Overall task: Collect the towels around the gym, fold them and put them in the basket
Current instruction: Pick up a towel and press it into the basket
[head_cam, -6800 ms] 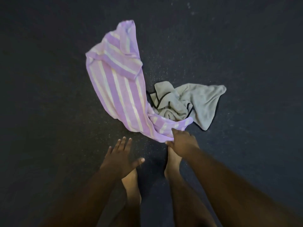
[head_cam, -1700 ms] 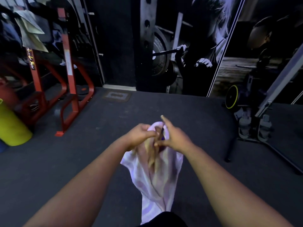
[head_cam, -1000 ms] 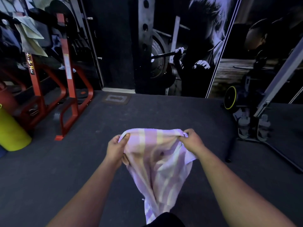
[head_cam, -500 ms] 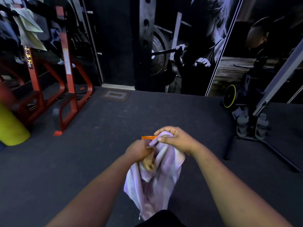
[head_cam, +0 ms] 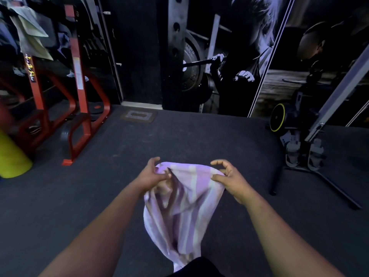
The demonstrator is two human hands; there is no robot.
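A purple towel with pale stripes (head_cam: pixel 185 208) hangs in front of me above the dark gym floor. My left hand (head_cam: pixel 152 174) pinches its top edge on the left side. My right hand (head_cam: pixel 227 176) pinches the top edge on the right, with the other fingers curled above it. The top edge is stretched between both hands and the rest of the cloth droops down toward my body. The grey towel and the basket are out of view.
A red steel rack (head_cam: pixel 79 86) stands at the left with cloths draped over it. A yellow cylinder (head_cam: pixel 12 158) lies at the far left. A machine with a yellow-rimmed wheel (head_cam: pixel 277 116) and black floor legs (head_cam: pixel 319 182) stands at the right. A wall mural fills the back.
Half a second ago my hands were together with the towel bunched between them. They have moved apart and the top edge is spread out again.
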